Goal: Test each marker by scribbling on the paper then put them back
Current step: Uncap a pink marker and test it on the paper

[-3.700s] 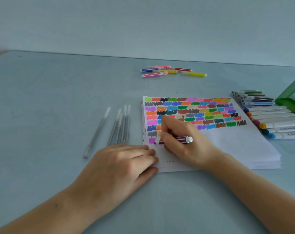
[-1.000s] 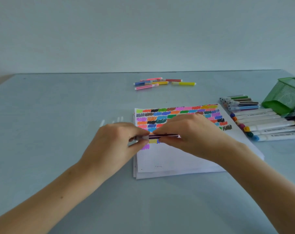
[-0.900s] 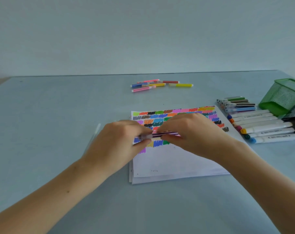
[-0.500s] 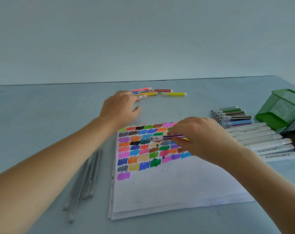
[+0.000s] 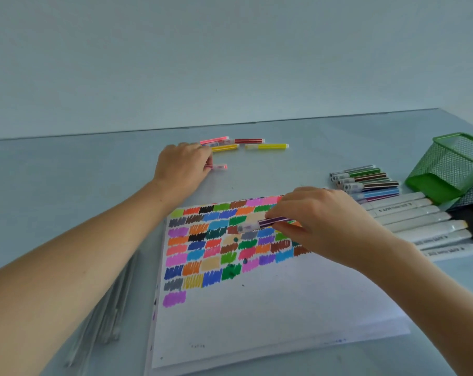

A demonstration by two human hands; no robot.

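A purple striped marker (image 5: 267, 223), capped, is pinched by the fingers of the right hand (image 5: 324, 221) and held level above the scribbled swatches on the paper (image 5: 270, 302), which lies near the desk's front edge. The left hand (image 5: 182, 165) is stretched toward the far edge of the desk (image 5: 67, 185), fingers curled round a pink marker (image 5: 219, 167), just beside a loose group of small markers (image 5: 257, 145). Striped markers (image 5: 365, 180) and thick white markers (image 5: 425, 226) are laid in rows by the right edge, next to a green mesh holder (image 5: 452, 164). Clear pens (image 5: 108, 316) lie left of the paper.
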